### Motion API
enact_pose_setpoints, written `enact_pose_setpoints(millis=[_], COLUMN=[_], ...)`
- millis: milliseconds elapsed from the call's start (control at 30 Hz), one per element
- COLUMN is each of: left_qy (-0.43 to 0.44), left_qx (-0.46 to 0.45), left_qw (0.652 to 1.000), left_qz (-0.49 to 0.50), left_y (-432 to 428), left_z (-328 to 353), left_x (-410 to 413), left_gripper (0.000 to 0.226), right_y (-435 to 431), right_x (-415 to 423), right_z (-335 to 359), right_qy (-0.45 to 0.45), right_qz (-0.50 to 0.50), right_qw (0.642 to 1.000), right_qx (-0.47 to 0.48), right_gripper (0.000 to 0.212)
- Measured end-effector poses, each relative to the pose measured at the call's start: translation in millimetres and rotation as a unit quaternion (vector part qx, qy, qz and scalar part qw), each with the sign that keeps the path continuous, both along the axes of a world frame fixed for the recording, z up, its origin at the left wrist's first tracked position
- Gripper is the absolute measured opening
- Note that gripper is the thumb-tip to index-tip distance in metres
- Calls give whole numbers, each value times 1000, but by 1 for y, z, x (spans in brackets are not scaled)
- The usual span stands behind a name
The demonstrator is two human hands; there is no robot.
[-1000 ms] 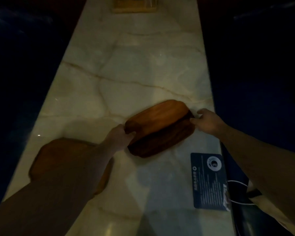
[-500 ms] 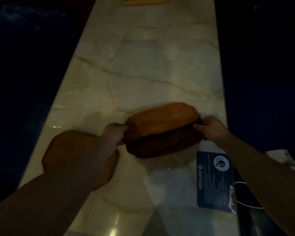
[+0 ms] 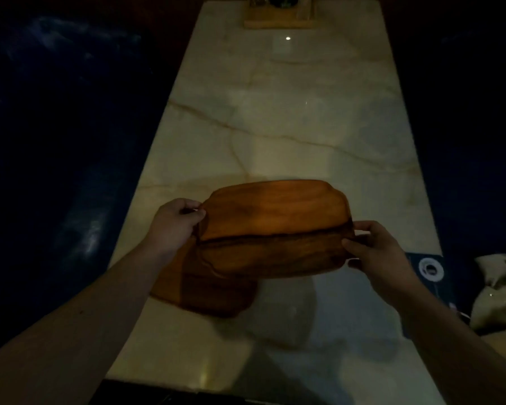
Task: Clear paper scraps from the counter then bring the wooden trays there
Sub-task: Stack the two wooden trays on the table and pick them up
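A brown wooden tray (image 3: 275,229) is held up above the pale marble counter (image 3: 289,127), tilted toward me. My left hand (image 3: 176,223) grips its left end and my right hand (image 3: 374,249) grips its right end. A second wooden tray (image 3: 205,290) lies flat on the counter below and to the left, partly hidden by the lifted tray and my left arm. No paper scraps show on the counter.
A dark blue card (image 3: 430,276) with a white ring lies at the counter's right edge. A crumpled pale cloth or bag (image 3: 500,293) sits off the right side. A light wooden box (image 3: 279,13) stands at the far end. Both sides of the counter are dark.
The tray held in both hands has risen off the counter and shifted left, now overlapping the second tray. The view has moved closer and swung right.
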State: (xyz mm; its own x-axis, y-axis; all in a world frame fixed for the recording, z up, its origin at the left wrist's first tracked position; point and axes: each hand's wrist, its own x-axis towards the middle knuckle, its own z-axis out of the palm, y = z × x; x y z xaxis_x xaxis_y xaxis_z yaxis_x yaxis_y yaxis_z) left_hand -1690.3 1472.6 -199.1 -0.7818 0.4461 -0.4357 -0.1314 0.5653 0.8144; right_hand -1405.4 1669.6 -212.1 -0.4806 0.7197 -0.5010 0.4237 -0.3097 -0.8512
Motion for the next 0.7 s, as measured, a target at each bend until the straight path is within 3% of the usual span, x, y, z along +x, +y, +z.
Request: enact_pose_setpoints(millis=[133, 300, 700], left_qy=[5, 13, 96], left_qx=[17, 16, -83], left_qw=[1000, 995, 961], left_qz=[-24, -94, -246], left_y=[-36, -62, -77], left_z=[6, 7, -36], left_x=[-44, -95, -130], left_gripper=[6, 17, 24], right_y=[-58, -112, -190], right_x=[-34, -65, -81], right_z=[11, 13, -27], right_qy=[2, -13, -120], right_qz=[-37, -39, -44], right_qw=[999, 999, 992], right_qx=[5, -1, -14], right_gripper=[23, 45, 60])
